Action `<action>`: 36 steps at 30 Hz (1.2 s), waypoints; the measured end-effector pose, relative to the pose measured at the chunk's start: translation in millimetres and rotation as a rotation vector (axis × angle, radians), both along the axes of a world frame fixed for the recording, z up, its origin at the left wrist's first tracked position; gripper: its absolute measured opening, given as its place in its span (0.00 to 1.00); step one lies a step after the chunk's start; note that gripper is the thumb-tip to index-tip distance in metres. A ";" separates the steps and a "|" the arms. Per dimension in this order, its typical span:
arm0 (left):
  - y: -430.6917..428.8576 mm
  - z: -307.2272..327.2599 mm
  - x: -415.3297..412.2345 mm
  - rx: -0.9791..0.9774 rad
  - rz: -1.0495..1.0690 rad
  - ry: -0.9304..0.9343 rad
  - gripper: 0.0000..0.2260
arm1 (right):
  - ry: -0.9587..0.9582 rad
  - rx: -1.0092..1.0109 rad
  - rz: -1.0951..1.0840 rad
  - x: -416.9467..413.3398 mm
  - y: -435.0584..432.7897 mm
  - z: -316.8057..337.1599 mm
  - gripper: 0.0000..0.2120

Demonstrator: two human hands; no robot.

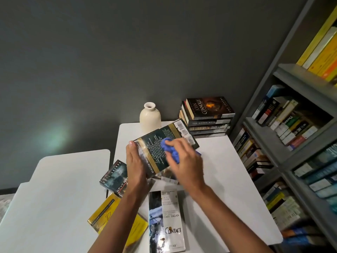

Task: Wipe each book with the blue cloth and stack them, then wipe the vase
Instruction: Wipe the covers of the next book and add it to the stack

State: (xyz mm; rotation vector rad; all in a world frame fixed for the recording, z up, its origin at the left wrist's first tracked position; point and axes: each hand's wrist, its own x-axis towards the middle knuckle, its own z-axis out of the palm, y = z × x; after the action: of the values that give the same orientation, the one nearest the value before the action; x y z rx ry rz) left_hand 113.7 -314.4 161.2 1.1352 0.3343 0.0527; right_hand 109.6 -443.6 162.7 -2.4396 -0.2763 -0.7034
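Note:
My left hand (135, 167) grips the near left edge of a dark green and gold book (158, 152), held tilted above the white table (228, 172). My right hand (184, 161) holds the bunched blue cloth (170, 149) against that book's back cover. A stack of several books (207, 117) sits at the table's far right corner. The cream vase (149, 118) stands upright at the far edge, left of the stack. Loose books lie near me: a dark one (114, 177), a yellow one (104, 216) and "Contact" (166, 221).
A grey bookshelf (291, 83) packed with books runs along the right side. A second white table (54, 189) stands to the left, with a narrow gap between the two. A dark grey wall is behind.

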 end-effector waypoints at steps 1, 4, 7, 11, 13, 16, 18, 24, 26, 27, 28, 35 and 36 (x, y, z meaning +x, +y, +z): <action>-2.9 -1.1 0.0 0.043 0.000 -0.021 0.23 | -0.011 -0.034 0.065 -3.5 10.7 1.6 0.11; -7.1 4.8 -2.9 0.084 0.001 -0.033 0.18 | -0.015 -0.084 0.101 4.3 14.8 11.4 0.11; -3.7 8.7 -1.6 0.104 0.035 -0.022 0.15 | 0.048 -0.038 -0.115 25.3 -17.4 16.7 0.13; 4.9 8.6 4.1 0.153 0.113 -0.027 0.17 | 0.040 0.006 -0.322 15.2 -39.7 -2.5 0.08; 7.1 7.0 6.4 0.191 0.117 -0.031 0.17 | 0.006 -0.033 -0.303 -3.0 -38.8 -17.3 0.10; 5.3 7.6 4.8 0.213 0.134 -0.048 0.16 | -0.011 -0.045 -0.301 -14.0 -49.1 -24.4 0.12; 0.0 8.3 3.4 0.222 0.121 -0.058 0.15 | -0.040 -0.068 -0.298 -11.3 -48.6 -17.3 0.11; -18.9 15.3 1.1 0.174 0.060 -0.070 0.15 | -0.095 -0.113 -0.121 -7.0 -31.0 0.4 0.09; -12.8 13.7 3.5 0.216 0.048 -0.073 0.14 | -0.062 -0.058 -0.189 1.5 -47.7 1.5 0.08; -10.3 12.6 4.3 0.244 0.031 -0.082 0.14 | -0.037 -0.020 -0.244 7.5 -55.4 2.8 0.07; -8.0 11.0 5.6 0.262 0.024 -0.084 0.14 | -0.018 0.006 -0.294 13.3 -59.7 4.4 0.07; -27.0 23.2 10.7 0.346 -0.059 -0.189 0.11 | -0.122 -0.113 -0.015 6.6 -5.5 17.3 0.12; -29.1 23.7 9.9 0.358 -0.072 -0.207 0.10 | -0.118 -0.116 0.029 7.6 -6.4 17.6 0.12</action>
State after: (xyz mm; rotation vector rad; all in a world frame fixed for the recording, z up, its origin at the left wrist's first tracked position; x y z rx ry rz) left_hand 123.6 -343.5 185.0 1.4813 0.0992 0.1708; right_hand 117.2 -450.0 180.2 -2.5015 -0.4091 -0.8410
